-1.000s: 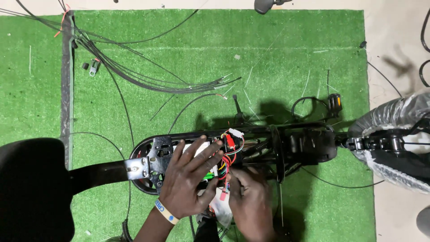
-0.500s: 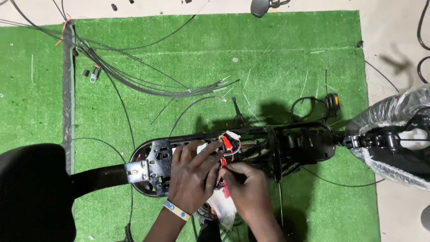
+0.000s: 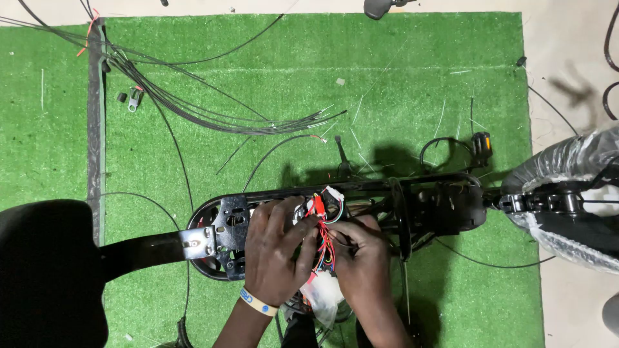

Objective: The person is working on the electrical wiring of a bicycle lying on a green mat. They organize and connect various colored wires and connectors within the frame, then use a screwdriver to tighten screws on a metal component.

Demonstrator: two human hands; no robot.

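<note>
Both hands are working at the black scooter frame (image 3: 412,206), which is lying lengthwise left to right across the green turf mat (image 3: 400,84). The left hand (image 3: 278,254) is pressing down beside the wire bundle (image 3: 324,241); the right hand (image 3: 362,264) is pinching those thin red and coloured strands, fingers narrow. Loose black cables (image 3: 213,113) are lying well apart above.

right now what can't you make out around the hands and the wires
- Head view: left hand and right hand cover where the coloured wires end inside the black frame.
- Fingers are buried in wires; grip unclear.
- White bag contents hidden.
- Wrapped wheel cut off by right edge.
</note>
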